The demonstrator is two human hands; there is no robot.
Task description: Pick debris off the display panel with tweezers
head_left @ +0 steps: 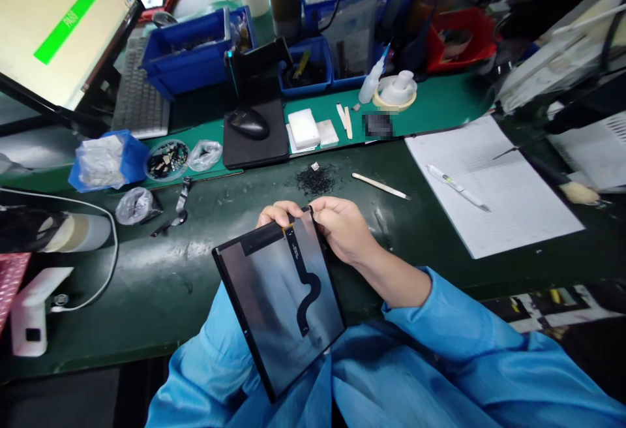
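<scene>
A tablet screen panel (264,297) is tilted in front of my body, its shiny back facing me. A black flex cable (309,284) snakes down that back from the upper edge. My left hand (280,213) grips the panel from behind, its fingertips curled over the top edge by the cable; the rest of it is hidden. At the upper right corner, the fingers of my right hand (345,227) are closed in a pinch. Whether they hold a small piece or only the panel's corner I cannot make out. Just beyond lies a pile of thin black scraps (317,180).
A wooden-looking stick (381,186) lies right of the scraps. Farther right are a paper sheet (493,186) and a pen (457,188). Behind stand a mouse (249,122), blue bins (188,49) and a dropper bottle (372,82). A monitor (53,30) is at left, above a white cable (116,245).
</scene>
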